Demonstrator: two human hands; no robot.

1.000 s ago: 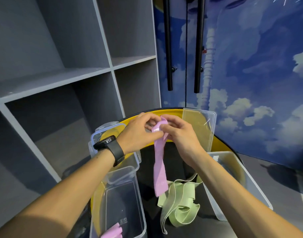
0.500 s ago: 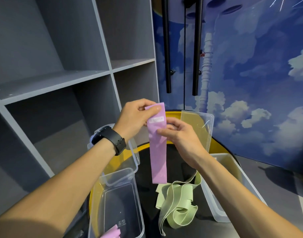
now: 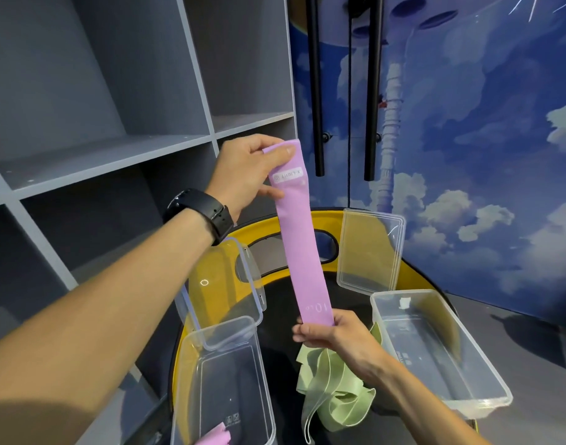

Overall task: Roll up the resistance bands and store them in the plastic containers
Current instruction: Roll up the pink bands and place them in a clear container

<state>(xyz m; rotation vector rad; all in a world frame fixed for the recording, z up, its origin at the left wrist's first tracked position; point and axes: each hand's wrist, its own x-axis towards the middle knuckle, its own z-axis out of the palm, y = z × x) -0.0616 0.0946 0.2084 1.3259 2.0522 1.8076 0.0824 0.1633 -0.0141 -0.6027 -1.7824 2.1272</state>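
Observation:
A pink resistance band (image 3: 302, 239) is stretched flat between my hands above the table. My left hand (image 3: 248, 170) pinches its top end near a white label. My right hand (image 3: 331, 332) grips its bottom end, marked "10". A pale green band (image 3: 334, 393) lies crumpled on the black table top below my right wrist. A clear plastic container (image 3: 230, 380) stands at the left with a rolled pink band (image 3: 212, 440) in its near corner. A second clear container (image 3: 442, 351) stands at the right, nothing visible inside.
Two clear lids lean at the back, one (image 3: 223, 284) behind the left container and one (image 3: 369, 250) behind the right. The round table has a yellow rim (image 3: 310, 216). A grey shelf unit (image 3: 114, 123) rises at the left, a sky-painted wall (image 3: 483, 155) at the right.
My left hand has lifted the pink band's top end higher. My right hand has slid down from near the top to the bottom end, pulling the band out straight.

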